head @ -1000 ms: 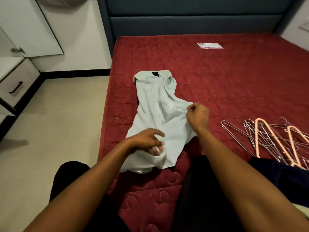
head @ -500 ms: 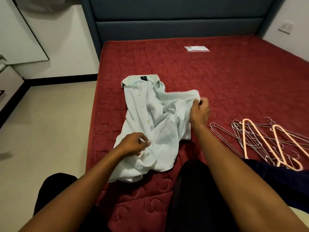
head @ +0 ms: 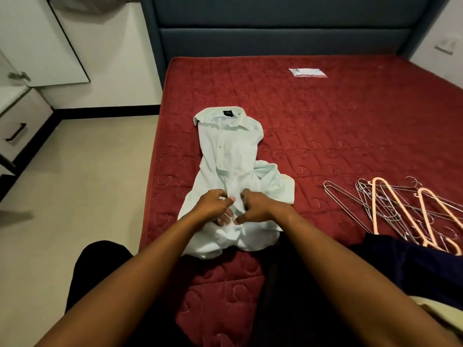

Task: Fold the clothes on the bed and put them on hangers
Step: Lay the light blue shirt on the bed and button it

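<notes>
Standing at the far left, a white drawer unit [head: 23,126] borders the pale floor [head: 82,196] beside the bed. On the left part of the red mattress [head: 338,126] a pale shirt [head: 228,151] lies buttoned side up, its collar toward the headboard [head: 275,33] and its crumpled hem toward the person. Both hands meet on its lower middle, along the button line. The left hand [head: 214,206] has its fingers curled and pinches a fold of cloth between thumb and forefinger; just beside it, almost touching, the right hand [head: 259,209] is curled over the fabric and grips it too. A sleeve bunches out to the right of the hands. Farther right, well apart from the shirt, lies a loose heap of wire and pink hangers [head: 400,211], its near end touching a dark blue garment [head: 413,269]. A small white packet [head: 307,72] sits near the headboard.
</notes>
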`<action>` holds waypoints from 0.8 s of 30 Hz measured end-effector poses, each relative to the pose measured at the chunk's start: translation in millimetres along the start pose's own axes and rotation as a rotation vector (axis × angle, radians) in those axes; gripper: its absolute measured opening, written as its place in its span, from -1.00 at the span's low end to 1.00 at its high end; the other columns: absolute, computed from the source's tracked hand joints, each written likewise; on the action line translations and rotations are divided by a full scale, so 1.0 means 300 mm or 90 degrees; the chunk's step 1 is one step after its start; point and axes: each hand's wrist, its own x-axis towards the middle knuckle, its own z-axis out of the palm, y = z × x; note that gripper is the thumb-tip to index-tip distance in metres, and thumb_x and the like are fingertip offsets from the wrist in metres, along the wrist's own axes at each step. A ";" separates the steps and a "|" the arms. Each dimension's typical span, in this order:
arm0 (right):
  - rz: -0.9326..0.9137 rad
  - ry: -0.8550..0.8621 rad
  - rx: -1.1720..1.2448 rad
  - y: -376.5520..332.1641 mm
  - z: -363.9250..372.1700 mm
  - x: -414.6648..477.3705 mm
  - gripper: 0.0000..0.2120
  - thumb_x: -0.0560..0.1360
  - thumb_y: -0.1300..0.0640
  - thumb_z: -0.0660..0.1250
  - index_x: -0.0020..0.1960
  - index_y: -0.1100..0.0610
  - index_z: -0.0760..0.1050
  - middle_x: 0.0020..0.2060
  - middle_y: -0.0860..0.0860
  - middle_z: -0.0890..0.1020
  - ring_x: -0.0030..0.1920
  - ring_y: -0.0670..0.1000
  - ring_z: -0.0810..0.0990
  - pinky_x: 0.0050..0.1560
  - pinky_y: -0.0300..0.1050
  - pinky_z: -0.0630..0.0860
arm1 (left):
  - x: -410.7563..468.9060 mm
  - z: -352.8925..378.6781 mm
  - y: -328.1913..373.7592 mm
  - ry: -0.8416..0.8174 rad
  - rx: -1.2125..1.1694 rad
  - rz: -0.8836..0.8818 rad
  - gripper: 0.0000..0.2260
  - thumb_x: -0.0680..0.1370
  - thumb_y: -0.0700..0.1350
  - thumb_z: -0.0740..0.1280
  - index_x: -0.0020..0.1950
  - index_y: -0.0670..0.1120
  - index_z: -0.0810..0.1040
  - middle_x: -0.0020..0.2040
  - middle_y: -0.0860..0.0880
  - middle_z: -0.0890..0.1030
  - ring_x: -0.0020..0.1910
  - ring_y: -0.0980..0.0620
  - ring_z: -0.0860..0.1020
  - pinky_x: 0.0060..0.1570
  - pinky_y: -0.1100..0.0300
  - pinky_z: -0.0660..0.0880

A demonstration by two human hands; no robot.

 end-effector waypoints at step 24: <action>0.007 -0.138 -0.008 -0.207 -0.147 -0.198 -0.75 0.42 0.11 0.53 -0.07 0.21 0.52 -0.28 0.05 0.53 -0.24 0.07 0.52 -0.32 -0.16 0.41 | -0.197 -0.101 0.135 -0.236 0.500 0.130 -0.89 0.52 -0.18 0.43 0.04 -0.10 0.67 -0.19 -0.19 0.69 -0.46 0.00 0.58 -0.49 0.24 0.48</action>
